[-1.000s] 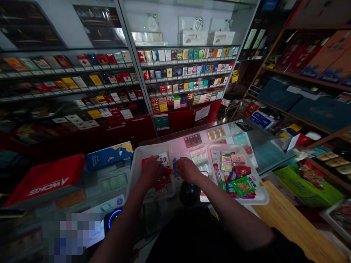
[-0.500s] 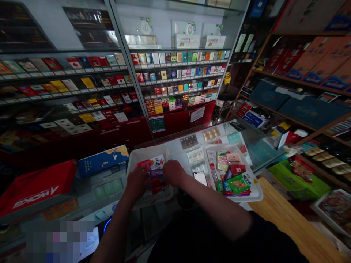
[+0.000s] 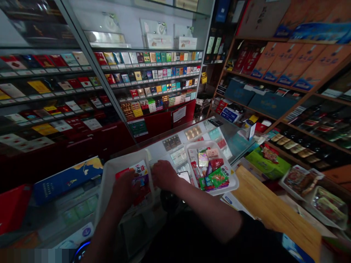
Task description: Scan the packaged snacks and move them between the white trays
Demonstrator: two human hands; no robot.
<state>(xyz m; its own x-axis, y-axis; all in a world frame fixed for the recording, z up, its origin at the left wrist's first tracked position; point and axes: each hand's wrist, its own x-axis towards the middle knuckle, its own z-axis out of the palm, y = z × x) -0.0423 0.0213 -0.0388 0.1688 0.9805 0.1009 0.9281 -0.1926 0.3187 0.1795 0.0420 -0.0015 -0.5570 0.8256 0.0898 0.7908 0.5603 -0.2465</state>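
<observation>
White plastic tray (image 3: 105,184) and its surroundings sit further left than in the earlier frame, exposing more dark glass bottles (image 3: 308,118) at right. Tray rests on the glass-topped desk (image 3: 237,144); a glass-shelved cabinet (image 3: 90,57) stands beyond. White-and-red snack packet (image 3: 140,168) lies inside, just beyond the left hand (image 3: 124,190). Right hand (image 3: 164,176) is curled near the tray's right rim. Neither grip can be determined.
</observation>
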